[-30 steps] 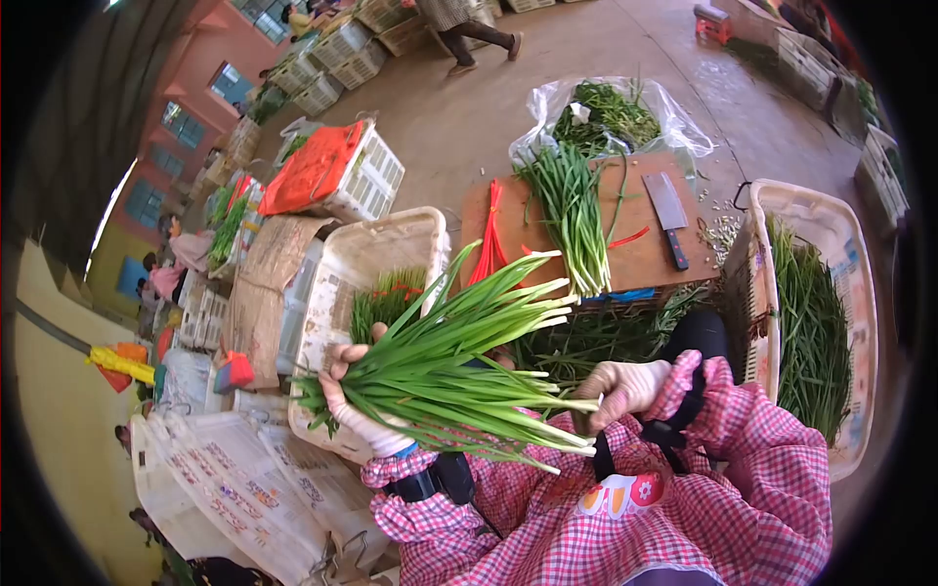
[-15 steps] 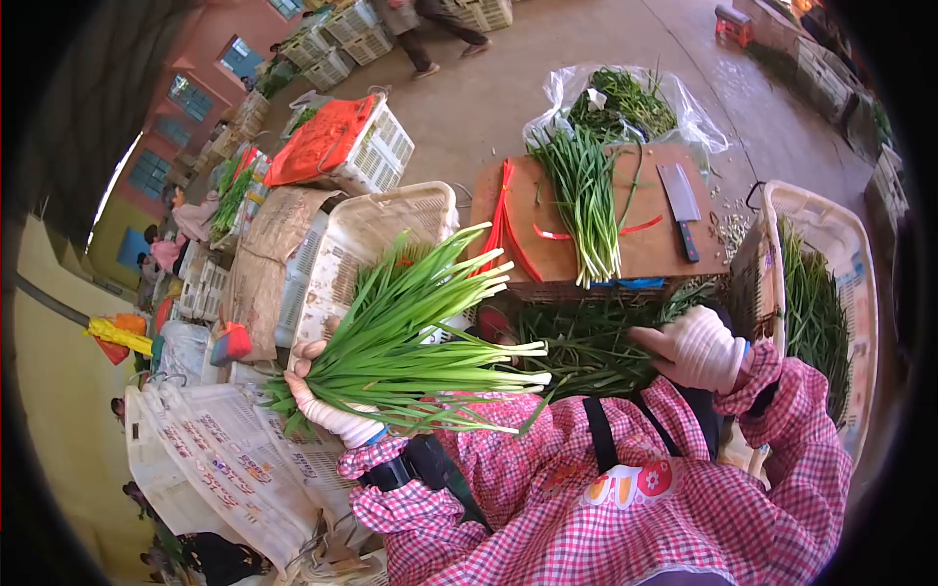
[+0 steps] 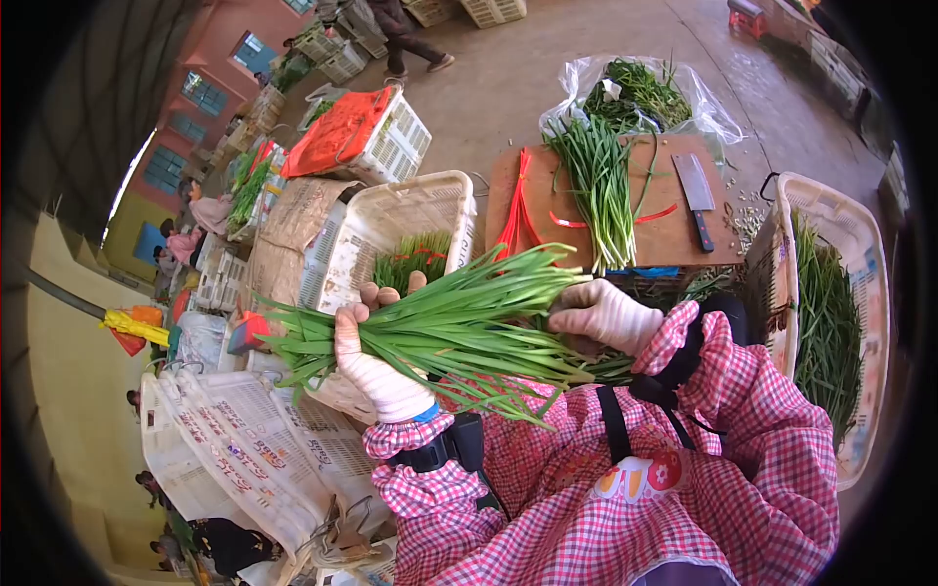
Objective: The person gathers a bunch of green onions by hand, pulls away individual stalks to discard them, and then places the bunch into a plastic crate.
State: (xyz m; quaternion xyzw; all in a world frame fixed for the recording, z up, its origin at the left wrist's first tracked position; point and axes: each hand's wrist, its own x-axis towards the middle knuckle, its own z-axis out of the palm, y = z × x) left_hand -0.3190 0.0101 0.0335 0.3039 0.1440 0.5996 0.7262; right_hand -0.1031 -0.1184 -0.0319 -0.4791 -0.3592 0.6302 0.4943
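My left hand [image 3: 366, 337], its palm and wrist wrapped in whitish cloth, is closed round the leafy part of a loose bunch of garlic chives [image 3: 459, 317]. The pale stem ends point right. My right hand [image 3: 608, 314], wrapped the same way, is closed at those stem ends, and its fingertips are partly hidden. Beyond it, another bunch of garlic chives [image 3: 598, 190] lies on a brown board [image 3: 664, 239] across a red strip [image 3: 657, 216]. A cleaver [image 3: 696, 195] with a dark handle rests at the right, and several red strips [image 3: 518, 200] at the left.
To the right stands a crate [image 3: 782, 322] with greens. A white crate [image 3: 415, 200] at the left holds tied greens. Behind the board is a clear plastic bag [image 3: 703, 112] of loose greens. A red-covered crate [image 3: 391, 137] sits farther back. Someone's legs [image 3: 405, 39] show at the top.
My right hand has moved left and up from the greens below the board to the stem ends of the bunch. My left hand has shifted right and slightly up with the bunch.
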